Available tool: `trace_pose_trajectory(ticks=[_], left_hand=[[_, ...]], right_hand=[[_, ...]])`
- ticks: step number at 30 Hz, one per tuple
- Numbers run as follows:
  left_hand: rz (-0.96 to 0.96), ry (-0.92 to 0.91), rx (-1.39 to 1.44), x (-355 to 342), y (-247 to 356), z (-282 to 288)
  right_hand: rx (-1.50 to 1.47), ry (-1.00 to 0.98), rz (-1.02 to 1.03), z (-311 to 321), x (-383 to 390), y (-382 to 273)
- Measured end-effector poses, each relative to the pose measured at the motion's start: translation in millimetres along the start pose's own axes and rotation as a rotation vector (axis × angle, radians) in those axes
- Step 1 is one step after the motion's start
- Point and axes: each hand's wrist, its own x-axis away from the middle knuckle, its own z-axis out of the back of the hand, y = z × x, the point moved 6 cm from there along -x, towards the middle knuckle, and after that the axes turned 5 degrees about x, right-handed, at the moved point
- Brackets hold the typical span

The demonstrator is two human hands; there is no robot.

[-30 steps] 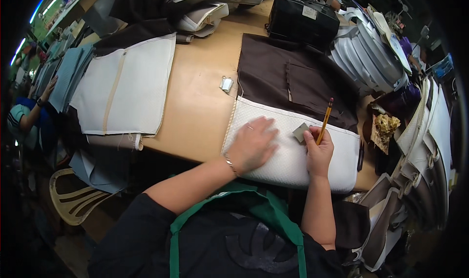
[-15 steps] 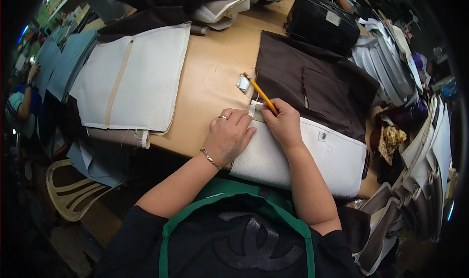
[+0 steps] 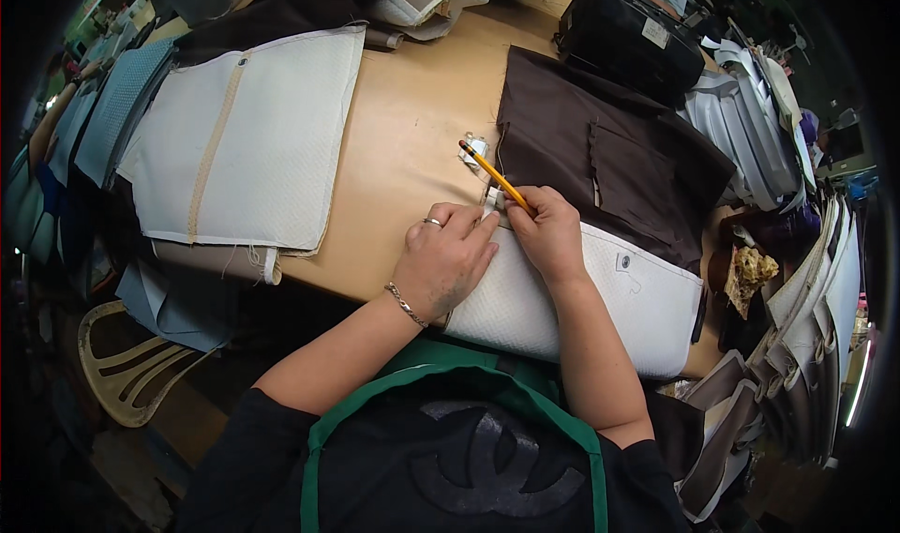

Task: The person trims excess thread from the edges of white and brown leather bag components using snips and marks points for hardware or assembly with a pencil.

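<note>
A yellow pencil (image 3: 490, 172) is in my right hand (image 3: 549, 233), its eraser end slanting up to the left over the table. That hand's fingertips are closed at the left corner of a white textured fabric panel (image 3: 623, 313), where a small pale strip (image 3: 494, 198) shows. My left hand (image 3: 446, 259) bends its fingers onto the same corner, close beside the right fingertips; the exact grip is partly hidden. Dark brown fabric (image 3: 637, 149) joins the panel's far edge. Near the eraser lies a small whitish object (image 3: 475, 149), its kind unclear.
Another white panel with a tan strip (image 3: 217, 149) lies at the left of the tan table (image 3: 412, 111). A black case-like box (image 3: 628, 41) stands at the far right. Stacked fabric pieces (image 3: 816, 299) hang at the right; a plastic chair (image 3: 131, 369) stands lower left. A person's arm (image 3: 52, 120) shows far left.
The pencil's upper end has tipped slightly left. Both hands stay at the panel's corner, the left fingers shifting a little. The whole view has turned slightly, and the other person's arm has moved.
</note>
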Motion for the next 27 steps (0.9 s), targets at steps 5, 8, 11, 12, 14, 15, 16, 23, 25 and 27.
trace_pose_trajectory(ticks=[5, 8, 11, 12, 14, 15, 16, 23, 25, 27], left_hand=[[0.0, 0.003, -0.012, 0.1, -0.1, -0.3], [0.003, -0.006, -0.028, -0.6, 0.6, -0.1], [0.021, -0.037, -0.04, -1.9, 1.2, -1.5], [0.025, -0.049, -0.042, -2.1, 1.0, -2.9], [0.021, -0.056, -0.067, -3.4, 1.4, -3.9], [0.013, -0.055, -0.089, -3.8, 2.1, -3.9], [0.008, -0.052, -0.112, -3.8, 2.4, -3.8], [0.02, -0.086, -0.126, -4.7, 3.0, -4.8], [0.021, -0.08, -0.132, -4.7, 1.8, -4.4], [0.028, -0.085, -0.125, -4.5, 0.8, -4.8]], right_hand=[[0.038, -0.007, 0.037, -0.3, -0.9, -1.0], [0.072, -0.005, 0.051, -0.4, -0.7, -3.1], [0.103, 0.012, 0.063, -0.3, 0.0, -4.1], [0.113, 0.018, 0.068, -0.3, 0.4, -3.8], [0.111, 0.014, 0.07, -0.8, 0.2, -2.5], [0.109, 0.012, 0.071, -0.5, -0.1, -2.5], [0.103, 0.01, 0.074, 0.6, -1.1, -3.3], [-0.888, 0.054, -0.261, 13.0, -11.8, 15.6], [-1.045, 0.108, -0.242, 14.8, -14.5, 3.7], [-0.882, 0.041, -0.172, 3.9, -17.0, 1.3]])
